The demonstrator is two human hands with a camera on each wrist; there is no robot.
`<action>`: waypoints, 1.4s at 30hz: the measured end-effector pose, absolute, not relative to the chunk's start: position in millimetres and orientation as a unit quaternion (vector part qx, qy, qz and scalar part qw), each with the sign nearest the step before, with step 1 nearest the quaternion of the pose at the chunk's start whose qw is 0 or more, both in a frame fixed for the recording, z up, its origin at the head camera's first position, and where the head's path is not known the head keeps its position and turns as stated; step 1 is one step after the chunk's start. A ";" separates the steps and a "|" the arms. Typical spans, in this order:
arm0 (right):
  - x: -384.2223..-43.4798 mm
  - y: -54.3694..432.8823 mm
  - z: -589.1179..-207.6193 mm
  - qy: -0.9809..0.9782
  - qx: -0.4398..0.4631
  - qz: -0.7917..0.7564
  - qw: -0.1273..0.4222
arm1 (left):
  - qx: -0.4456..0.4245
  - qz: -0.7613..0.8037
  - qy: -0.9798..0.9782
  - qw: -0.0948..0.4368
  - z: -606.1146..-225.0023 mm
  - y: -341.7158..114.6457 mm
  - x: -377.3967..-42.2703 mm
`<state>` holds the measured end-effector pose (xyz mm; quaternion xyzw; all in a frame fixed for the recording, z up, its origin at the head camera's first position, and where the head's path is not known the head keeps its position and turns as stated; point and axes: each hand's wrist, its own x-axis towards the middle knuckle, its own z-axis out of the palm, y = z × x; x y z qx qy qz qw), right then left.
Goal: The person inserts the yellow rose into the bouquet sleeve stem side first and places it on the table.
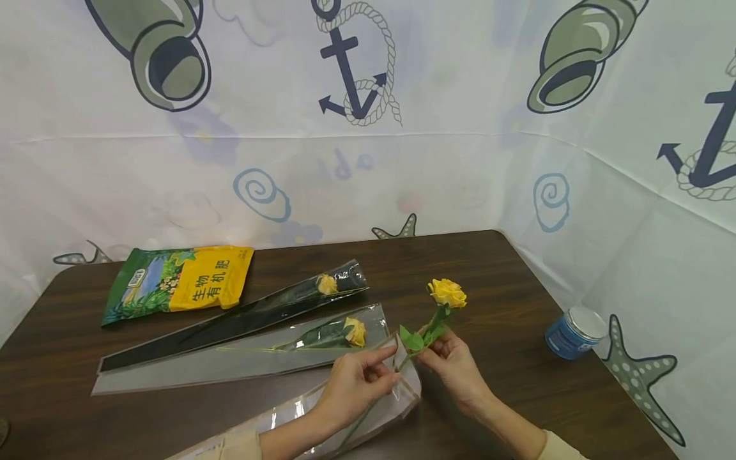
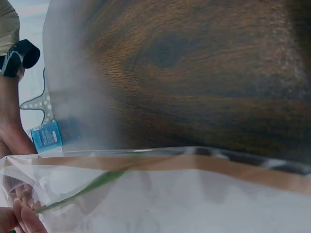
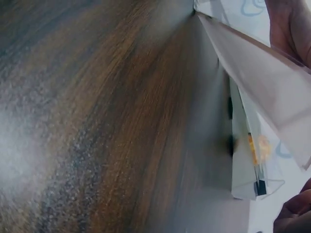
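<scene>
A yellow rose (image 1: 447,293) with green leaves stands above the mouth of a clear flower sleeve (image 1: 379,425) with a pale border. My right hand (image 1: 454,370) pinches its stem just below the leaves. The lower stem (image 2: 99,182) runs down inside the sleeve, seen through the film in the left wrist view. At the sleeve's open end my left hand (image 1: 353,386) holds the film edge between thumb and fingers, close beside the stem. In the right wrist view the sleeve (image 3: 272,82) slants above the table, with part of the right hand (image 3: 296,213) at the lower corner.
Two wrapped yellow roses lie behind my hands, one in a black sleeve (image 1: 230,329), one in a grey sleeve (image 1: 190,372). A green and yellow bag (image 1: 178,281) lies at the back left. A blue can (image 1: 575,333) stands near the table's right edge. Printed cloth (image 1: 448,166) hangs behind.
</scene>
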<state>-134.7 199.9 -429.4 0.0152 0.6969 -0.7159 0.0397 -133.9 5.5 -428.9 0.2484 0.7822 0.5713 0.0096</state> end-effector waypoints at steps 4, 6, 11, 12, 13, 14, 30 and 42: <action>-136.4 203.5 -434.4 0.694 -0.027 -0.716 0.076 | 0.246 0.576 0.780 0.006 -427.3 5.8 -133.9; -137.7 205.1 -437.0 0.690 -0.047 -0.717 0.086 | 0.245 0.582 0.775 0.005 -426.9 6.2 -134.0; -139.5 205.3 -440.1 0.693 -0.077 -0.711 0.095 | 0.241 0.593 0.768 0.009 -427.0 7.5 -134.2; -139.4 205.1 -440.0 0.696 -0.078 -0.707 0.096 | 0.241 0.593 0.768 0.009 -427.1 7.9 -134.3; -139.2 204.9 -439.6 0.698 -0.079 -0.706 0.096 | 0.241 0.589 0.771 0.009 -427.3 8.1 -134.3; -139.1 204.9 -439.1 0.697 -0.081 -0.706 0.097 | 0.240 0.587 0.773 0.009 -427.5 8.2 -134.3; -135.2 194.0 -419.2 0.673 0.048 -0.738 0.007 | 0.266 0.581 0.769 -0.013 -435.0 9.3 -129.0; -132.7 199.9 -420.5 0.657 0.059 -0.750 0.045 | 0.237 0.603 0.762 0.000 -431.0 6.9 -132.0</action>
